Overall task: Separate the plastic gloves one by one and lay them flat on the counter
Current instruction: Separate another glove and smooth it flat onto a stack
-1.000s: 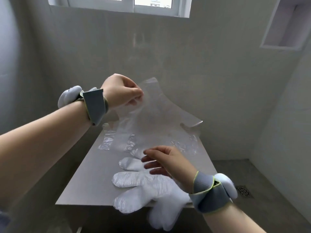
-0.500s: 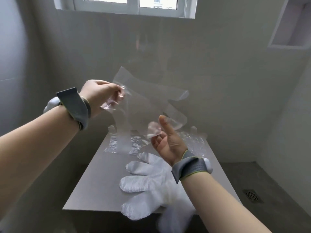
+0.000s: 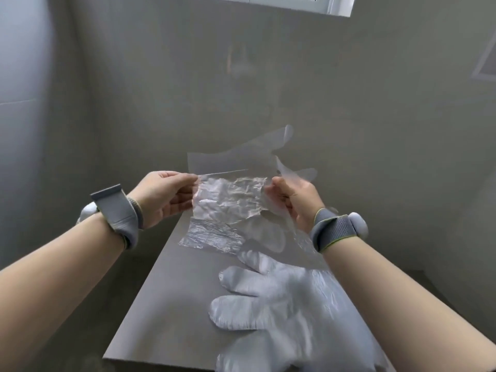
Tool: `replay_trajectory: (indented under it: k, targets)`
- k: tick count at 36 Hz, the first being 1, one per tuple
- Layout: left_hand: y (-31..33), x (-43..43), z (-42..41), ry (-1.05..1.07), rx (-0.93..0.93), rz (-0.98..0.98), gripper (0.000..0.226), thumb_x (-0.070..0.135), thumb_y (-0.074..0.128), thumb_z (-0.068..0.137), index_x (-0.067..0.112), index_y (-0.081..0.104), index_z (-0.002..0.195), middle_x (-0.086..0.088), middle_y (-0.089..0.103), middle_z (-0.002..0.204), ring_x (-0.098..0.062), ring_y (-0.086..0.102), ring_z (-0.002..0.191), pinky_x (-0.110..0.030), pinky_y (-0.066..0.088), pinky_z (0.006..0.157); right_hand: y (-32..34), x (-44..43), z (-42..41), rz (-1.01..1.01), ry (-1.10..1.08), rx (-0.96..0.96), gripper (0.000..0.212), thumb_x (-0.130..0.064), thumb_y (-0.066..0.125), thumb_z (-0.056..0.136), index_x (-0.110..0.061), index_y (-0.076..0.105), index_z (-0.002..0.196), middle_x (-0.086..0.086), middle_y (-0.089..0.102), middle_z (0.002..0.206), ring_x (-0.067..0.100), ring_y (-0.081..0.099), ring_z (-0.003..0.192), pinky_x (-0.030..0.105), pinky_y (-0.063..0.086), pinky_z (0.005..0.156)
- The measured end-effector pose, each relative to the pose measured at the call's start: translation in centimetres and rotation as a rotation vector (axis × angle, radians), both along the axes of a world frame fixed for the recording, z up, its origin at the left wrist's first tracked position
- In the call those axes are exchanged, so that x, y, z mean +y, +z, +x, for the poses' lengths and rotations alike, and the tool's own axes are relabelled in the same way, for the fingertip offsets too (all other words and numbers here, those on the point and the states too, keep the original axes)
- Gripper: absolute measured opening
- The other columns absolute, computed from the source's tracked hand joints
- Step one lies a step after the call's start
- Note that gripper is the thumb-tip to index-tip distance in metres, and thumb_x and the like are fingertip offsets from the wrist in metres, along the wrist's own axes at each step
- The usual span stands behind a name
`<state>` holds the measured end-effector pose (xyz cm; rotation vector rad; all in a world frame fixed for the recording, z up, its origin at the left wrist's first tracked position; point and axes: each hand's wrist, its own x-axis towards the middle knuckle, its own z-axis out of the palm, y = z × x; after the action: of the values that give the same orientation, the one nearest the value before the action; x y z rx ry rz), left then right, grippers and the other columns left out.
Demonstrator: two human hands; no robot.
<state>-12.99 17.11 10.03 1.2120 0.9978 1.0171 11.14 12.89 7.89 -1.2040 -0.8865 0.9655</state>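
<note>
Plastic gloves sit in three places before you. One clear glove [image 3: 230, 200] is up in the air above the far half of the table [image 3: 166, 304], stretched between your two hands. Your left hand [image 3: 163, 197] pinches its left edge, thumb on top and fingers curled beneath. Your right hand [image 3: 292, 200] pinches the right edge in the same way, fingers curled round the film. Between the hands the plastic is crinkled and hangs down a little. A smoother part rises beyond them, its finger shapes pointing up and to the right, toward the wall [image 3: 134, 103]. I cannot tell whether you have hold of a single glove or two stuck together. Below it, a flat glove [image 3: 212, 237], also clear and wrinkled, lies on the table near the far end. Closer to you, a pile of whitish gloves [image 3: 268, 299] rests by the table's near right corner, fingers pointing left, its lower part hanging over the near edge. You wear a grey left wristband [image 3: 118, 213] and a grey right wristband [image 3: 332, 229]. A window frame [image 3: 295, 2] shows at the top of the wall.
</note>
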Motion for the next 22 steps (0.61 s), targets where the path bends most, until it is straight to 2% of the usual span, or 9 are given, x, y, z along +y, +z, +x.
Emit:
replay_trajectory:
  k: [2,4,6,9,10,13,16,19,22]
  targets:
    - [-1.0,0.8,0.0,-0.003,0.019,-0.031,0.016,0.023,0.067,0.086,0.010,0.059,0.082,-0.004,0.052,0.062,-0.011,0.055,0.045,-0.022,0.052,0.047,-0.5,1.3,0.0,0.021,0.004,-0.060,0.019,-0.010,0.062,0.089,-0.010,0.060,0.070,0.001,0.066,0.057,0.010,0.057,0.049,0.023,0.050,0.046]
    - [-2.1,1.6,0.1,-0.016,0.040,-0.074,0.024,0.030,0.070,0.083,0.009,0.059,0.089,-0.003,0.049,0.061,-0.012,0.055,0.045,-0.022,0.053,0.048,-0.9,2.7,0.1,0.021,0.000,-0.191,0.026,-0.008,0.059,0.090,-0.010,0.062,0.064,0.002,0.063,0.055,0.010,0.051,0.045,0.018,0.040,0.043]
    - [-3.3,2.5,0.2,-0.020,0.043,-0.103,0.029,0.032,0.071,0.082,0.008,0.061,0.095,-0.003,0.047,0.064,-0.011,0.054,0.045,-0.022,0.053,0.049,-1.4,4.2,0.1,-0.028,0.009,-0.308,0.029,-0.007,0.059,0.086,-0.011,0.061,0.058,0.004,0.057,0.055,0.013,0.048,0.050,0.021,0.039,0.049]
    - [-4.6,3.3,0.2,-0.022,0.068,-0.093,0.026,0.026,0.073,0.080,0.007,0.064,0.095,-0.004,0.048,0.068,-0.011,0.051,0.048,-0.020,0.052,0.047,-1.8,6.2,0.6,-0.089,-0.005,-0.432,0.019,-0.010,0.063,0.079,-0.013,0.066,0.060,0.005,0.059,0.065,0.017,0.055,0.067,0.032,0.049,0.068]
    - [-5.1,3.6,0.2,-0.027,0.074,-0.089,0.022,0.022,0.072,0.081,0.006,0.064,0.094,-0.004,0.052,0.067,-0.011,0.052,0.046,-0.019,0.052,0.047,-1.9,6.7,0.7,-0.100,-0.004,-0.485,0.017,-0.010,0.063,0.078,-0.011,0.068,0.062,0.005,0.059,0.067,0.017,0.055,0.068,0.030,0.049,0.068]
    - [-6.6,4.4,0.3,-0.025,0.125,-0.061,0.008,0.009,0.069,0.084,0.003,0.063,0.083,-0.008,0.060,0.065,-0.010,0.058,0.043,-0.018,0.051,0.046,-2.2,8.1,0.9,-0.113,0.026,-0.593,0.018,-0.007,0.062,0.082,0.011,0.067,0.080,0.012,0.057,0.069,0.017,0.048,0.055,0.017,0.041,0.048]
    - [-8.0,4.9,0.5,-0.015,0.186,-0.040,0.006,0.003,0.067,0.084,0.001,0.063,0.080,-0.011,0.062,0.064,-0.010,0.061,0.045,-0.016,0.049,0.044,-2.5,9.5,0.9,-0.102,0.025,-0.601,0.019,-0.009,0.068,0.082,0.010,0.068,0.083,0.014,0.062,0.066,0.009,0.046,0.043,0.015,0.039,0.042]
    - [-9.2,5.3,0.8,0.015,0.138,-0.079,0.004,-0.003,0.063,0.086,-0.004,0.061,0.082,-0.016,0.062,0.064,-0.012,0.062,0.044,-0.017,0.050,0.043,-3.4,11.1,0.9,-0.128,0.025,-0.468,0.012,-0.017,0.072,0.081,-0.009,0.068,0.074,0.003,0.064,0.059,0.008,0.049,0.044,0.016,0.036,0.042]
    - [-9.9,5.6,1.1,0.062,0.000,-0.151,0.008,-0.006,0.058,0.088,-0.006,0.057,0.080,-0.016,0.064,0.062,-0.013,0.064,0.046,-0.018,0.053,0.046,-4.6,11.5,0.8,-0.235,0.041,-0.281,0.018,-0.026,0.074,0.080,-0.010,0.068,0.085,0.008,0.068,0.077,0.008,0.043,0.044,0.022,0.033,0.049]
